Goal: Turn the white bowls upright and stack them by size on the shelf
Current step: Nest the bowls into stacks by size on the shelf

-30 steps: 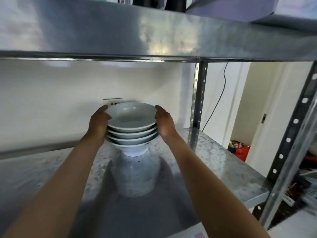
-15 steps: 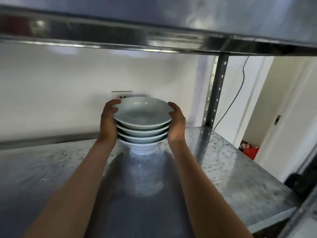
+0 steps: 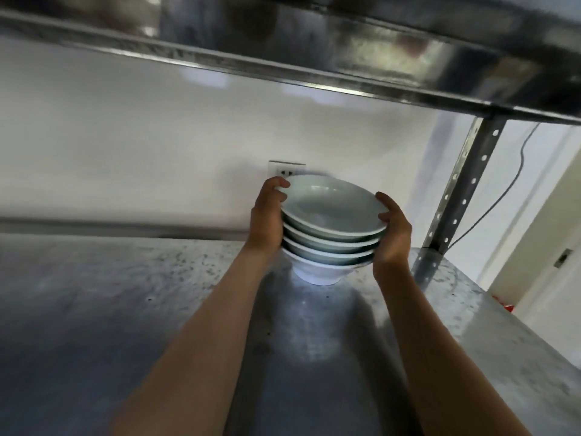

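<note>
Stack of four white bowls, upright, foot on metal shelf at far side, before wall socket. Left hand and right hand clasp stack sides. Stack pushed farther back than one second ago; judged near done, release pending.

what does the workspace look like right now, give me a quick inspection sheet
surface: metal shelf, speckled and scuffed, another shelf overhead
job's things: stack of bowls, four white bowls upright and nested, foot on or just above the shelf, cannot tell which
clutter: nothing seen
grippers: left hand and right hand grip opposite sides of the stack
cables: cable hangs down the wall behind the post
surroundings: white wall, socket behind the stack, red object on the floor at right
</note>
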### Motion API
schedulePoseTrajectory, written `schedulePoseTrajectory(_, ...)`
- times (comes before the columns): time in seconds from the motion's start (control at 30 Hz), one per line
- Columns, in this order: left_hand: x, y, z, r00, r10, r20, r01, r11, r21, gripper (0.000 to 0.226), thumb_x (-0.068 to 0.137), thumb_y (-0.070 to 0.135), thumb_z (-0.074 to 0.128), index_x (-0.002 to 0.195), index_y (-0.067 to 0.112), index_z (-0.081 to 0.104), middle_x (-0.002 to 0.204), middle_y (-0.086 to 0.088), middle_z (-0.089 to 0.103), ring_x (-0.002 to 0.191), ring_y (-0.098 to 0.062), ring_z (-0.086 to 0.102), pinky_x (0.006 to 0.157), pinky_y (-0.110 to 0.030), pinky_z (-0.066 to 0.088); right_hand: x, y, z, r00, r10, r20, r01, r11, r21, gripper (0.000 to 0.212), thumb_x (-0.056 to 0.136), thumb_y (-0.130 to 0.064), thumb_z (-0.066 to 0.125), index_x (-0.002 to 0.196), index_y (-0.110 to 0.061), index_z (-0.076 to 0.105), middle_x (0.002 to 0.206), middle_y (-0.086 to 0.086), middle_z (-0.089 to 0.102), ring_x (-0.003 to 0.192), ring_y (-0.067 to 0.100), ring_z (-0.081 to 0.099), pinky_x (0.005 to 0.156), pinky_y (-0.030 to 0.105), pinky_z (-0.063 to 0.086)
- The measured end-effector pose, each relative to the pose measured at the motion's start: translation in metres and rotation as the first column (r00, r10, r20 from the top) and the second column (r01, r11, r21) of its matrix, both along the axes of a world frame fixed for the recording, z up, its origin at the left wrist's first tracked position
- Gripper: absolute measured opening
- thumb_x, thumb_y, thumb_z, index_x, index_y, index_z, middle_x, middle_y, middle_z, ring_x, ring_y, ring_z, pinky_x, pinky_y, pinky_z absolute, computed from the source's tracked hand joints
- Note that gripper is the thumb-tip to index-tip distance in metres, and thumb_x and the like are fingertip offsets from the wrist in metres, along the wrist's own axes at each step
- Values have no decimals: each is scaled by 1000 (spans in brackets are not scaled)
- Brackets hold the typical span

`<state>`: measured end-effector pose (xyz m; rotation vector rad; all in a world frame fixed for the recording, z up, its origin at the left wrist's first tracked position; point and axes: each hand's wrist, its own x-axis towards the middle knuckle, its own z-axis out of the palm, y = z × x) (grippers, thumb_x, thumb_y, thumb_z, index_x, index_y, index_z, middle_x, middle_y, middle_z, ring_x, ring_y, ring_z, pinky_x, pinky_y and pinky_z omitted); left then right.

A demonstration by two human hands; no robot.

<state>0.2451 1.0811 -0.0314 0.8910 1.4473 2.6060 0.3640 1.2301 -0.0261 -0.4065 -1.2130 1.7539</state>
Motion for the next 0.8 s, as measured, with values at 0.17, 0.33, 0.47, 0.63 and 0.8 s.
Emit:
schedulePoseTrajectory(0.17, -1, -4, -1, 998, 46, -32, -49, 995, -91, 21, 66, 34, 51, 84, 29, 61, 93, 10, 61, 90, -14, 53, 82, -30, 41, 2, -4, -1, 997, -55, 61, 50, 996, 70, 38, 76, -26, 49, 105, -23, 74, 107, 7, 56, 97, 25, 58, 99, 39, 46)
schedulePoseTrajectory(0.33, 0, -10, 0, 999, 36, -40, -41, 991, -129, 20, 65, 41, 49, 81, 35, 60, 87, 13, 60, 86, -12, 53, 78, -28, 42, 3, -9, 1, 994, -78, 71, 72, 995, 73, 39, 78, -23, 46, 105, -24, 74, 110, 6, 56, 100, 24, 58, 103, 40, 44)
schedulePoseTrajectory(0.47, -1, -15, 2, 999, 27, -46, -34, 987, -157, 23, 74, 30, 45, 92, 23, 59, 86, 11, 58, 78, -3, 52, 69, -14, 41, 1, -14, 2, 995, -76, 66, 72, 996, 61, 43, 81, -13, 40, 105, -25, 74, 108, 3, 64, 102, 24, 59, 100, 37, 44)
schedulePoseTrajectory(0.63, -3, -30, 6, 998, 6, -57, -18, 977, -213, 27, 75, 29, 45, 97, 19, 57, 82, 9, 55, 75, -3, 50, 60, -7, 40, -4, -22, 5, 997, -57, 57, 55, 998, 39, 44, 77, -20, 46, 113, -19, 71, 106, 4, 60, 91, 20, 61, 87, 31, 48)
schedulePoseTrajectory(0.8, -9, -45, 6, 997, -7, -80, -11, 974, -225, 26, 77, 26, 44, 98, 18, 57, 83, 9, 56, 70, 4, 51, 61, -7, 41, -12, -36, 2, 1000, -13, -14, 13, 998, 60, 46, 75, -14, 43, 114, -13, 67, 102, 4, 66, 90, 18, 63, 86, 29, 48)
